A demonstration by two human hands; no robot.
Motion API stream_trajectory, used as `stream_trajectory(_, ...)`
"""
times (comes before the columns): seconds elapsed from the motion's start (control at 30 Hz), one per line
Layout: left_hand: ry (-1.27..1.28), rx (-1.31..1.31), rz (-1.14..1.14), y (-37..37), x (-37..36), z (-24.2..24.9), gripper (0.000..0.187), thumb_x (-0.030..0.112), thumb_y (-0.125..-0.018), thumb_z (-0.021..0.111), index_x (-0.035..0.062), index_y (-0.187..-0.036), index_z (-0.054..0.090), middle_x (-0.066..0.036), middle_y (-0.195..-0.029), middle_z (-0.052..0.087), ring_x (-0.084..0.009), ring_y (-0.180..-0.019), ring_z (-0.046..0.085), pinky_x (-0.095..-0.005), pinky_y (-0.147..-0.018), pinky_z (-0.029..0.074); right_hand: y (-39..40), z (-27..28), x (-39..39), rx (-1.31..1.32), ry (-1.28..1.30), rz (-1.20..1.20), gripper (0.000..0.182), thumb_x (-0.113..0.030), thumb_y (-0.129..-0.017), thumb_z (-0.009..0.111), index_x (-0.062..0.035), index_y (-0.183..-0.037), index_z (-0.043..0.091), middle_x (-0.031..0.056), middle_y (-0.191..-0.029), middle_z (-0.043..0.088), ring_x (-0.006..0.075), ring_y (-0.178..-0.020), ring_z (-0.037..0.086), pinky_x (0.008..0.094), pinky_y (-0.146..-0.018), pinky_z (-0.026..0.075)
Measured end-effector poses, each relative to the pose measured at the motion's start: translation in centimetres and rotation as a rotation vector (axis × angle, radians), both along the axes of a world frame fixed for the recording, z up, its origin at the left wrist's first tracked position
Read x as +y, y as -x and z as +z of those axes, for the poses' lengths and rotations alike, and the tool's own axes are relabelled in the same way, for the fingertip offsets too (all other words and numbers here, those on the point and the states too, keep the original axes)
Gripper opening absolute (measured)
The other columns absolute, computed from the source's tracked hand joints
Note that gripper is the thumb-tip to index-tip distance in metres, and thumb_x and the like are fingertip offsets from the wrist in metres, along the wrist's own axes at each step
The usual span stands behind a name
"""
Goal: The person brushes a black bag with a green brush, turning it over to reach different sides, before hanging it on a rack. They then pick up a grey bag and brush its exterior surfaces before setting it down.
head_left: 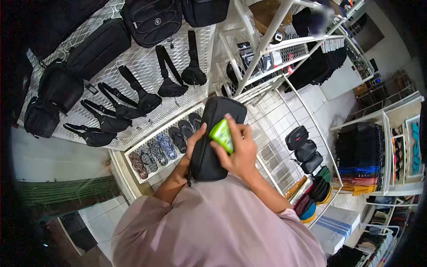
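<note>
A black zippered pouch bag (pixel 224 108) is held upright against my body, in the middle of the head view. My left hand (pixel 195 143) grips its left edge, with the thumb along the side and the other fingers hidden behind it. In my right hand (pixel 240 153) is a small bright green block with pale print (pixel 221 135); its exact kind I cannot make out. My fingers and thumb close around the block, which lies against the front of the bag.
Several black waist bags (pixel 149 101) and backpacks (pixel 153 20) are on a white mesh rack (pixel 153 40) at the left. Patterned flip-flops (pixel 167 146) fill a white tray below. White metal rails (pixel 307 111) and black pouches (pixel 304 151) stand at the right.
</note>
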State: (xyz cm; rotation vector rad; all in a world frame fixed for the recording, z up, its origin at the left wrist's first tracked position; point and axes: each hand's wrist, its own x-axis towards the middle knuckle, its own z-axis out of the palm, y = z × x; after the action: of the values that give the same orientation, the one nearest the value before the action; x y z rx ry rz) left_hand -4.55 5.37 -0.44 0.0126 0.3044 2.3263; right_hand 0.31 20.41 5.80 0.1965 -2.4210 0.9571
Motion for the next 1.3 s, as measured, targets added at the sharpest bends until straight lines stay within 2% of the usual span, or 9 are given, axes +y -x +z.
stream_trajectory(0.23, -0.001, 0.069, 0.048, 0.7, 0.1, 0.1, 0.068, 0.054, -0.105, 0.044, 0.004, -0.151, 0.044, -0.017, -0.138, 0.06, -0.0298, -0.123, 0.062, -0.0446, -0.109, 0.049, 2.7, 0.2, 1.0, -0.116, -0.018, -0.267, 0.078, -0.043, -0.081, 0.083, -0.0159, -0.148, 0.055, 0.0155, -0.097, 0.06, 0.0326, -0.075, 0.066, 0.041, -0.061, 0.054)
stream_trajectory(0.37, -0.102, 0.012, -0.033, 0.9, -0.4, 0.2, 0.067, 0.055, -0.106, 0.04, 0.0031, -0.148, 0.047, -0.018, -0.137, 0.061, -0.0306, -0.123, 0.062, -0.0463, -0.111, 0.047, -0.1, 0.8, -0.8, -0.088, -0.181, 0.164, 0.079, -0.047, -0.081, 0.082, -0.0191, -0.15, 0.054, 0.0162, -0.1, 0.061, 0.0339, -0.078, 0.068, 0.0431, -0.064, 0.056)
stream_trajectory(0.5, -0.006, 0.053, 0.086, 1.9, -0.2, -0.6, 0.069, 0.055, -0.107, 0.04, 0.0013, -0.15, 0.045, -0.02, -0.137, 0.061, -0.0321, -0.12, 0.065, -0.0474, -0.106, 0.052, 3.7, 0.1, 1.6, -0.195, -0.044, -0.208, 0.072, -0.04, -0.086, 0.079, -0.0165, -0.149, 0.054, 0.0171, -0.101, 0.061, 0.0352, -0.079, 0.067, 0.0432, -0.066, 0.054)
stream_trajectory(0.7, -0.352, 0.207, -0.107, 4.2, -0.2, -1.1, 0.068, 0.054, -0.109, 0.033, 0.0004, -0.15, 0.044, -0.022, -0.139, 0.06, -0.0328, -0.122, 0.064, -0.0485, -0.108, 0.051, 1.3, 1.6, -0.4, -0.079, -0.151, 0.151, 0.077, -0.042, -0.082, 0.082, -0.0145, -0.149, 0.054, 0.018, -0.101, 0.061, 0.0352, -0.08, 0.068, 0.0421, -0.067, 0.055)
stream_trajectory(0.83, -0.149, 0.162, -0.028, 4.8, 0.4, -0.5, 0.069, 0.055, -0.108, 0.036, 0.0002, -0.149, 0.046, -0.02, -0.138, 0.061, -0.0324, -0.122, 0.064, -0.0481, -0.107, 0.052, 4.7, 1.8, 1.5, -0.206, -0.101, -0.261, 0.075, -0.044, -0.087, 0.077, -0.0199, -0.152, 0.049, 0.0185, -0.105, 0.061, 0.0361, -0.08, 0.068, 0.0445, -0.062, 0.055)
stream_trajectory(0.97, -0.446, 0.226, -0.16, 6.0, 0.4, -2.7, 0.071, 0.058, -0.108, 0.033, 0.0002, -0.147, 0.048, -0.019, -0.137, 0.061, -0.0329, -0.123, 0.064, -0.0479, -0.107, 0.051, 1.6, 2.1, -1.0, -0.061, -0.144, 0.101, 0.08, -0.038, -0.08, 0.085, -0.017, -0.15, 0.053, 0.0177, -0.1, 0.061, 0.0341, -0.08, 0.067, 0.042, -0.068, 0.055)
stream_trajectory(1.17, -0.052, 0.113, 0.091, 4.6, 0.8, 0.2, 0.07, 0.056, -0.108, 0.034, 0.0014, -0.15, 0.045, -0.02, -0.14, 0.06, -0.0311, -0.124, 0.064, -0.0473, -0.108, 0.051, 4.2, 2.6, 0.1, -0.163, -0.116, -0.227, 0.081, -0.045, -0.08, 0.082, -0.0183, -0.151, 0.052, 0.0174, -0.1, 0.06, 0.0354, -0.077, 0.067, 0.0439, -0.062, 0.055)
stream_trajectory(1.23, 0.151, 0.21, 0.105, 5.2, -0.1, -1.8, 0.07, 0.056, -0.108, 0.034, -0.0006, -0.146, 0.05, -0.02, -0.135, 0.063, -0.03, -0.119, 0.066, -0.0475, -0.105, 0.053, 2.3, 2.7, -1.6, -0.091, -0.083, 0.026, 0.08, -0.041, -0.08, 0.084, -0.0165, -0.15, 0.054, 0.0187, -0.102, 0.061, 0.0342, -0.082, 0.067, 0.0423, -0.067, 0.055)
stream_trajectory(1.3, -0.393, 0.289, -0.107, 5.6, -0.4, -2.7, 0.072, 0.057, -0.108, 0.032, -0.0013, -0.146, 0.049, -0.021, -0.135, 0.063, -0.0324, -0.119, 0.066, -0.0487, -0.104, 0.053, 1.6, 2.4, -1.6, -0.045, -0.215, 0.189, 0.081, -0.04, -0.079, 0.085, -0.0166, -0.15, 0.054, 0.0167, -0.101, 0.061, 0.0334, -0.083, 0.068, 0.0424, -0.067, 0.055)
